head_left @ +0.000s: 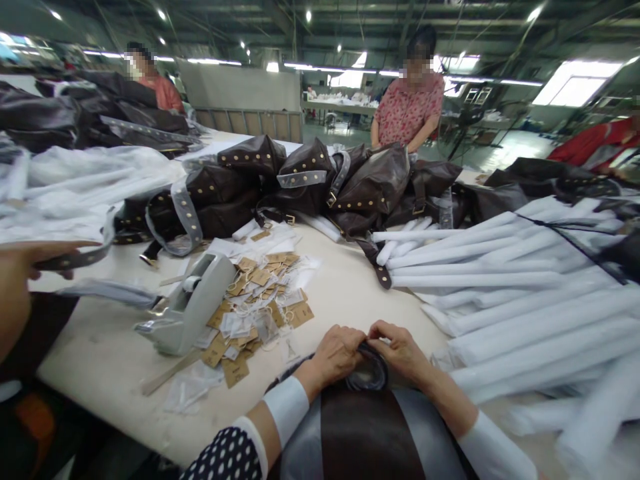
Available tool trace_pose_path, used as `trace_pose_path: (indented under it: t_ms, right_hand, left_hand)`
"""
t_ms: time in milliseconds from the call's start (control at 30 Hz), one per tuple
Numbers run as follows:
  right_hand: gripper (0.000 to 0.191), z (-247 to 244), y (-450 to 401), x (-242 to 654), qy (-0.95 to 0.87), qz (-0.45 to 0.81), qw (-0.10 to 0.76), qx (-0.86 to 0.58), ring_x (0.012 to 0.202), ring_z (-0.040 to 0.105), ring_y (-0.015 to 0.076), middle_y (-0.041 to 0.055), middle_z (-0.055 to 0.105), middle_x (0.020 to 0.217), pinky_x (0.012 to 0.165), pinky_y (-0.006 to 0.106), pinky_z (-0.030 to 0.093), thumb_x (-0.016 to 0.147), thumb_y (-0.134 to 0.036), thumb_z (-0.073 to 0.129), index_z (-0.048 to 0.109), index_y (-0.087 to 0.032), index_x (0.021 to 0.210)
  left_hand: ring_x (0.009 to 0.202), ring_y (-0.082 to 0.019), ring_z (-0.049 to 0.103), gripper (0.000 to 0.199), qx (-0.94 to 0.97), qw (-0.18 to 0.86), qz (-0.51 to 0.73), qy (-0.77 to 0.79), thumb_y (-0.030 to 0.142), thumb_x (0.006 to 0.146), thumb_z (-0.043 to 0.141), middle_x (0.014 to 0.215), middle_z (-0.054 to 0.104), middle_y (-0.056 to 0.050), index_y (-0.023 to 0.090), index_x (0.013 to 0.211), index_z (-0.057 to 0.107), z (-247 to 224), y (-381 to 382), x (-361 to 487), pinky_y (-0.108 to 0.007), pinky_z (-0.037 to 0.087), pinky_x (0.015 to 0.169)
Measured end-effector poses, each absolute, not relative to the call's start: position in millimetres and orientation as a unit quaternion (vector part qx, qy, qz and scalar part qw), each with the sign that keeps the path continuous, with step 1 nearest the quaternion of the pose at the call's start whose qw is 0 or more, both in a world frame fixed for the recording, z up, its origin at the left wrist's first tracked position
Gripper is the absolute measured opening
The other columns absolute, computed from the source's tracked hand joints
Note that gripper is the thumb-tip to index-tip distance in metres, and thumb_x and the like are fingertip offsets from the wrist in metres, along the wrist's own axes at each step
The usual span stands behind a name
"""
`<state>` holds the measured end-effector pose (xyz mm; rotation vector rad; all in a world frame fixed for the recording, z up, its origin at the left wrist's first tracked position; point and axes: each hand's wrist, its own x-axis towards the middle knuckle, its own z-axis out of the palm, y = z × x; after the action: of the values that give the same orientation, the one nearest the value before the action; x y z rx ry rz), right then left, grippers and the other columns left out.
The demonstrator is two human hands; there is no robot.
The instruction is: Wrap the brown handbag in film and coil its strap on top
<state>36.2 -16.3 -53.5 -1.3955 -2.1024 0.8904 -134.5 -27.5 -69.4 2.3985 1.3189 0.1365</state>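
Note:
My left hand (339, 355) is closed around the left side of a dark looped bag strap (373, 373), which seems wrapped in clear film. Close beside it, my right hand (401, 349) pinches the upper edge of the same strap, its fingertips almost meeting those of the left. Below both hands lies a dark brown bag (370, 433) with grey panels at its sides, close to my body. To the left of my hands, brown cardboard tags (235, 370) with white strings lie in a heap beside a grey tape dispenser (187, 307).
Many white paper rolls (530, 320) are piled on the right. Dark studded bags (300, 177) line the table's far side. At the left edge a co-worker's hand (17, 280) holds a studded strap (75, 259). A person in a patterned shirt (407, 107) stands across the table.

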Motion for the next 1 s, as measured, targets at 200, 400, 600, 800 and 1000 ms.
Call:
trace_pose_path:
  t_ms: [200,400,600,800,1000]
  right_hand:
    - [0.033,-42,-27,37,-0.756,0.403,0.192,-0.479,0.086,0.061,0.0197,0.0038,0.067,0.091,0.08,0.032,0.046,0.062,-0.015,0.053,0.056,-0.02,0.095]
    - [0.011,-54,-30,32,-0.771,0.303,0.25,-0.502,0.08,0.059,0.0194,0.0041,0.062,0.082,0.075,0.031,0.047,0.07,-0.023,0.06,0.063,-0.021,0.08]
    - [0.005,-57,-29,31,-0.754,0.276,0.2,-0.562,0.075,0.061,0.0192,0.0023,0.065,0.074,0.07,0.03,0.043,0.071,-0.023,0.062,0.065,-0.021,0.068]
    - [0.007,-59,-24,27,-0.734,0.273,0.179,-0.596,0.068,0.059,0.0176,0.0009,0.066,0.067,0.063,0.027,0.039,0.065,-0.02,0.062,0.066,-0.023,0.06]
    - [0.009,-54,-20,24,-0.696,0.326,0.18,-0.614,0.062,0.057,0.0161,-0.001,0.064,0.059,0.061,0.027,0.038,0.059,-0.016,0.061,0.064,-0.022,0.053]
  left_hand:
    - [0.091,-0.022,0.062,0.017,0.852,0.212,0.052,0.476,0.03,0.089,0.054,0.095,0.067,-0.005,0.017,0.098,0.06,-67,-27,-134,-0.031,0.044,0.079]
    - [0.092,-0.022,0.061,0.016,0.851,0.211,0.052,0.478,0.022,0.087,0.055,0.095,0.067,-0.006,0.016,0.1,0.06,-68,-27,-134,-0.031,0.044,0.081]
    - [0.091,-0.022,0.061,0.012,0.851,0.207,0.056,0.479,0.023,0.088,0.055,0.091,0.067,-0.006,0.015,0.095,0.061,-70,-28,-132,-0.032,0.044,0.08]
    - [0.09,-0.022,0.062,0.012,0.851,0.2,0.061,0.482,0.025,0.088,0.056,0.09,0.067,-0.007,0.014,0.093,0.061,-75,-28,-130,-0.033,0.044,0.081]
    - [0.089,-0.023,0.061,0.015,0.853,0.191,0.066,0.481,0.026,0.087,0.057,0.089,0.066,-0.008,0.013,0.094,0.06,-75,-30,-129,-0.034,0.045,0.08]
